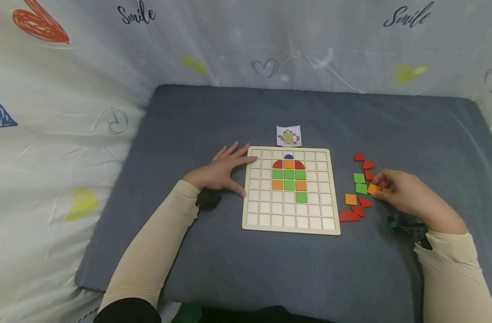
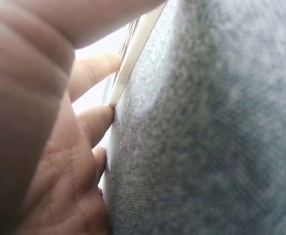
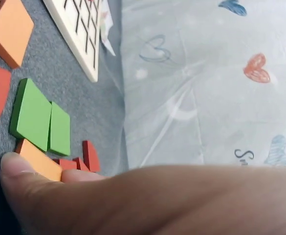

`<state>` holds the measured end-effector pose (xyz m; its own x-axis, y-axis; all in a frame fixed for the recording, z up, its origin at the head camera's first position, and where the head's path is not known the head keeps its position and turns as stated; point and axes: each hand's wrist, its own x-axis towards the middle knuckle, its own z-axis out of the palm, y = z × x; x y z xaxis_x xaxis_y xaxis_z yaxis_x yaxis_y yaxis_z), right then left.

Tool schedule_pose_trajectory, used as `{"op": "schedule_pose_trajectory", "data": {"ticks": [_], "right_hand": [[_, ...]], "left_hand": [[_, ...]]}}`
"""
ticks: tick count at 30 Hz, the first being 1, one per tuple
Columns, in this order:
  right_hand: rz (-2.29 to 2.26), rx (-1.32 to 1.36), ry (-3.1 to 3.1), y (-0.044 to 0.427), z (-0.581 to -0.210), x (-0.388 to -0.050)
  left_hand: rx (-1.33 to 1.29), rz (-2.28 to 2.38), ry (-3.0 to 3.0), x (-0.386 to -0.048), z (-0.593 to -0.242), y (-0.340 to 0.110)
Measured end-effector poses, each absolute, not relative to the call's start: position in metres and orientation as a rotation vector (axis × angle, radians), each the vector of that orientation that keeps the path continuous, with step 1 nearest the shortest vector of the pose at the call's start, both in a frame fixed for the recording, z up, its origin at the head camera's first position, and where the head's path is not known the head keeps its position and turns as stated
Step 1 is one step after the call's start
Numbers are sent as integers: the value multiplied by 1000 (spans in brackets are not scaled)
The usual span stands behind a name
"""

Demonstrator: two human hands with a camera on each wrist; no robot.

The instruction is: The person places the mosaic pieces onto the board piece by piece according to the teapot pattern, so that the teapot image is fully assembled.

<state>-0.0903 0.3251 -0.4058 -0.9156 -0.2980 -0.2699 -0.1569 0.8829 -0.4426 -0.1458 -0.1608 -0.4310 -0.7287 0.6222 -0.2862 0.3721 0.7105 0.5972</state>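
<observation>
My left hand [image 1: 223,170] has its fingers spread, touching the left edge of a wooden grid board [image 1: 264,207]. Colored tiles fill a middle block of the grid: a blue half-round [image 1: 288,157] on top, red curved pieces, then green and orange squares. To the board's right, my right hand [image 1: 407,195] pinches an orange square tile [image 3: 39,161] between thumb and finger, low over the cloth. Two green square tiles [image 1: 360,183] lie beside it. Another orange piece shows partly under the fingers.
Red curved tiles [image 1: 349,216] and a loose orange square [image 1: 350,199] lie near the board's right edge. More red tiles [image 1: 359,156] lie farther back. A small pattern card [image 1: 288,136] stands behind the board on the grey cloth [image 1: 213,116]. A printed curtain [image 1: 331,45] hangs behind.
</observation>
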Motion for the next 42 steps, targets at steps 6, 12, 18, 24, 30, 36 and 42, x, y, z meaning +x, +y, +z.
{"op": "schedule_pose_trajectory", "data": {"ticks": [6,12,18,24,30,36,42], "right_hand": [[-618,-361,2766,317,-403,-85],[-575,-407,2821,302,-391,-79],[-626,-490,2851,279,-384,-73],[-657,-543,2763,246,-381,-74],[-582,-702,2763,213,-376,-79],[-553,-831,2716,182,-382,-85],[-544,-883,2694,164,-386,-89]], "left_hand": [[768,711,2441,-146,-431,-160],[774,711,2443,-146,-430,-158],[780,698,2449,-147,-429,-156],[786,692,2448,-149,-430,-155],[798,692,2451,-148,-433,-157],[761,700,2466,-143,-430,-162],[775,709,2457,-144,-431,-161]]}}
